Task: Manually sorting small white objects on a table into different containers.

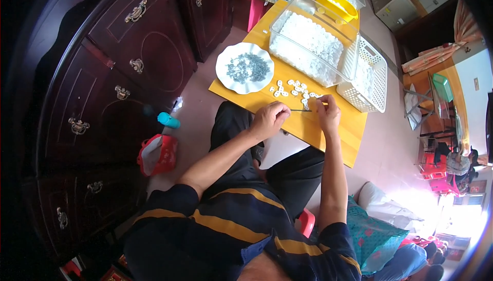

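Left hand (269, 118): thumb and fingers clamped on a thin dark rod (301, 110), over the near edge of the table (349, 137)
Rod: points right, toward the right hand (329, 112)
Right hand: fingers curled; cannot tell whether they grip anything
White pieces (305, 95): loose, just beyond the rod
Plate (221, 68): left, bearing grey bits
Clear box (287, 61): farther, full of white parts

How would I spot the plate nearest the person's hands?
Start with the yellow wooden table in front of the person. At its left edge, beyond the left hand and left of the clear bin filled with white pieces, is a white plate. Its wavy rim and scatter of small grey pieces set it apart from that straight-sided bin.
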A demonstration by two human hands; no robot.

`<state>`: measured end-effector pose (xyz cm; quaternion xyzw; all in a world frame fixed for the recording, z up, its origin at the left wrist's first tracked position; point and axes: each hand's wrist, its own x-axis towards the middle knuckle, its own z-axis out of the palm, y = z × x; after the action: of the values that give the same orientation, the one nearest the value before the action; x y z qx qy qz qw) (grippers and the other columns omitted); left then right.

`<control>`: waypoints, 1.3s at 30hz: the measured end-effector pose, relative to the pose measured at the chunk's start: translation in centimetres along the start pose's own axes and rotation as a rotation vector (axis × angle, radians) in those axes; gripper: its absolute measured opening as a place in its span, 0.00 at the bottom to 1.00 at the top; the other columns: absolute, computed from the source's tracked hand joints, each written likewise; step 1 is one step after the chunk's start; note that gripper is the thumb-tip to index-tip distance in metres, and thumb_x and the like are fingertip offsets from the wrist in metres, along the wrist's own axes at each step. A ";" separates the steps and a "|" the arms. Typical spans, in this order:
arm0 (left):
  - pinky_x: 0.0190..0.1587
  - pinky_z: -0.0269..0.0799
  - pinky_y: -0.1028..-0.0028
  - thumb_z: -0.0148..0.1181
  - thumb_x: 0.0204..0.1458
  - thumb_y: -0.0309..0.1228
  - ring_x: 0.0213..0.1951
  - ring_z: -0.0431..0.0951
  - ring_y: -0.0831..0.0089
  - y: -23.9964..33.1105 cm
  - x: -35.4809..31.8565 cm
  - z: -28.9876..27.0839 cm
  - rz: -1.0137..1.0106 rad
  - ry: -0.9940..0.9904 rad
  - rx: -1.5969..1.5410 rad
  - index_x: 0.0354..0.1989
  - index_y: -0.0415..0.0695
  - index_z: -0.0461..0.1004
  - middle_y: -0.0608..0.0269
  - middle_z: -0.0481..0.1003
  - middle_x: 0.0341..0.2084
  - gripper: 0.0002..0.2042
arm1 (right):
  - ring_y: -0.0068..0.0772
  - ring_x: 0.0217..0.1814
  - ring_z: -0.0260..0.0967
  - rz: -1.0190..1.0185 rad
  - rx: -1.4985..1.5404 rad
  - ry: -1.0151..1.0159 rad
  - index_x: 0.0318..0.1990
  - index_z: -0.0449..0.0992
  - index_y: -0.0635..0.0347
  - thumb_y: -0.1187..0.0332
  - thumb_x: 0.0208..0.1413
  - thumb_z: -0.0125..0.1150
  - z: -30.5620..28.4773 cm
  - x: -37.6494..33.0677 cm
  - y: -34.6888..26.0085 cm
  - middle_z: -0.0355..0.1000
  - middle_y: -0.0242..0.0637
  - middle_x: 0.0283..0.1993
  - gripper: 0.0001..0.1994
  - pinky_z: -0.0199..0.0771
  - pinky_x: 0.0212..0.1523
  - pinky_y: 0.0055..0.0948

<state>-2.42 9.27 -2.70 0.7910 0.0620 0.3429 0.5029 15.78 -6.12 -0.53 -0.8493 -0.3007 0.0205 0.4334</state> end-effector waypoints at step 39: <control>0.36 0.75 0.64 0.61 0.54 0.21 0.33 0.81 0.55 5.8 -1.5 2.1 -0.028 -0.194 0.004 0.33 0.37 0.74 0.52 0.79 0.28 0.02 | 0.16 0.34 0.74 0.238 0.645 0.159 0.40 0.79 0.64 0.75 0.56 0.66 2.1 -14.1 -3.0 0.79 0.30 0.33 0.06 0.74 0.37 0.19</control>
<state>-3.68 4.23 0.88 0.8206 0.0248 0.2574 0.5096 2.11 -10.74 -2.85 -0.6968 -0.1430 0.0987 0.6959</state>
